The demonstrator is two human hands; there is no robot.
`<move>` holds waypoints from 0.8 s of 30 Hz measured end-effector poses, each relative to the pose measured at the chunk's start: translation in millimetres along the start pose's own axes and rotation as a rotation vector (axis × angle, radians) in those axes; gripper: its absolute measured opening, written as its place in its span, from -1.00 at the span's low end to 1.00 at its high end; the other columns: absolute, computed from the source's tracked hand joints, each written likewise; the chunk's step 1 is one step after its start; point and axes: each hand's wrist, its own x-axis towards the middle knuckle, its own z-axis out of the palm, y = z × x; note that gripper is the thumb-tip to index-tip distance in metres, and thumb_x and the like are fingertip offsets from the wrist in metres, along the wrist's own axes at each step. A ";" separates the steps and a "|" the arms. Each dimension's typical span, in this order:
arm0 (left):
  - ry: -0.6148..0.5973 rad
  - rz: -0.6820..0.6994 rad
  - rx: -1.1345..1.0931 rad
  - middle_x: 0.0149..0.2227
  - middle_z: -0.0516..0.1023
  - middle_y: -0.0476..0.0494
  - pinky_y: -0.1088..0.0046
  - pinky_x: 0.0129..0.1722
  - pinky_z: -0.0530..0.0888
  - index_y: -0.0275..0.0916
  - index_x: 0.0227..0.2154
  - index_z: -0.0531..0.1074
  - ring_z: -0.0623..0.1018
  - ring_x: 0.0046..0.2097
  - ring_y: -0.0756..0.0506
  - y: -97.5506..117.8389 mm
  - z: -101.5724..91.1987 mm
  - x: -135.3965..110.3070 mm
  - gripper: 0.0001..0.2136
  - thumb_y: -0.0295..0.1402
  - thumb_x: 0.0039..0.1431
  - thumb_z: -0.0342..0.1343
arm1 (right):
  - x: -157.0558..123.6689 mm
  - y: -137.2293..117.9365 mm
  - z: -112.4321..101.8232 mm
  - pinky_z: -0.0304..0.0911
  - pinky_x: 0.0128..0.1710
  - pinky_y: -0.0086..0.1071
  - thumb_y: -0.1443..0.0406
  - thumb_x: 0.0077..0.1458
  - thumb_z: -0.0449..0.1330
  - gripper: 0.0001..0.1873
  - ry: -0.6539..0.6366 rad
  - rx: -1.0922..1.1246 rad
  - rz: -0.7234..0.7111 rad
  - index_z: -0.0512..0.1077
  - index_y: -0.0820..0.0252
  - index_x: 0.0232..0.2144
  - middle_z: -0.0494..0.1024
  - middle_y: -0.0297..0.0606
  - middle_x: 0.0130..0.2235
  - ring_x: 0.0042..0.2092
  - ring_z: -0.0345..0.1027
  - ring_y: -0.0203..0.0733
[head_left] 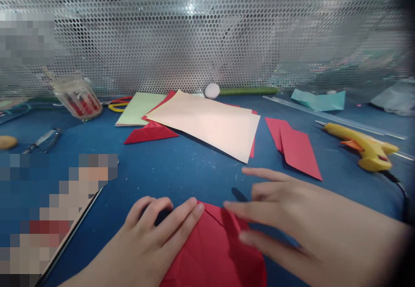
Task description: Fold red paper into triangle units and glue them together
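A sheet of red paper (214, 252) with fold creases lies at the front of the blue table, its lower end cut off by the picture's edge. My left hand (155, 231) is at the paper's upper left corner, thumb and forefinger close together on it, other fingers curled. Over the right edge, where a narrow strip is folded, hovers my right hand (285, 213). Its fingers are spread, slightly blurred, and it casts a shadow on the sheet. Beyond my hands sits a small folded red paper piece (151, 132).
Behind are cream sheets (207, 122), green paper (139, 110) and a tipped jar (78, 99). To the right lie red paper pieces (296, 146) and a yellow glue gun (366, 146) with its cord. A perforated metal screen (207, 40) bounds the back. Something pixelated occupies the lower left.
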 end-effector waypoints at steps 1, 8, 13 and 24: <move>0.014 0.004 0.019 0.35 0.33 0.03 0.19 0.13 0.26 -0.17 0.37 0.20 0.38 0.08 -0.24 0.3 0.7 -0.7 -0.43 -0.08 0.38 -0.03 | 3.1 -1.5 3.2 0.49 -0.26 -0.21 0.34 0.22 0.19 -0.78 0.055 -0.022 0.046 0.60 0.06 -0.13 0.67 -0.23 -0.27 -0.27 0.58 -0.04; 0.173 0.121 0.120 0.10 0.60 0.02 0.29 0.07 0.25 -0.22 0.15 0.46 0.44 0.01 -0.15 -3.4 0.6 -3.5 -0.56 -0.56 0.30 -0.12 | 22.8 -7.6 19.5 0.42 -0.39 -0.35 0.36 0.00 0.35 -0.65 0.129 0.137 0.262 0.57 0.15 -0.10 0.55 -0.27 -0.35 -0.34 0.47 -0.16; 0.216 0.155 0.124 0.03 0.64 -0.02 0.31 0.05 0.27 -0.26 0.04 0.51 0.45 -0.01 -0.13 -5.2 -1.9 -3.9 -0.58 -0.60 0.35 -0.19 | 26.1 -14.0 19.2 0.29 -0.45 -0.48 0.49 -0.07 0.26 -0.79 0.102 0.322 0.343 0.51 0.13 -0.36 0.46 -0.40 -0.48 -0.45 0.33 -0.30; 0.051 -0.018 0.013 0.16 0.53 -0.05 0.27 0.14 0.37 -0.16 0.35 0.22 0.46 0.07 -0.19 6.1 9.0 -3.1 -0.39 -0.59 0.24 0.00 | 24.3 -2.3 9.1 0.38 -0.25 -0.56 0.30 -0.10 0.53 -0.69 -0.177 0.644 0.106 0.62 0.14 -0.25 0.51 -0.35 -0.23 -0.29 0.44 -0.35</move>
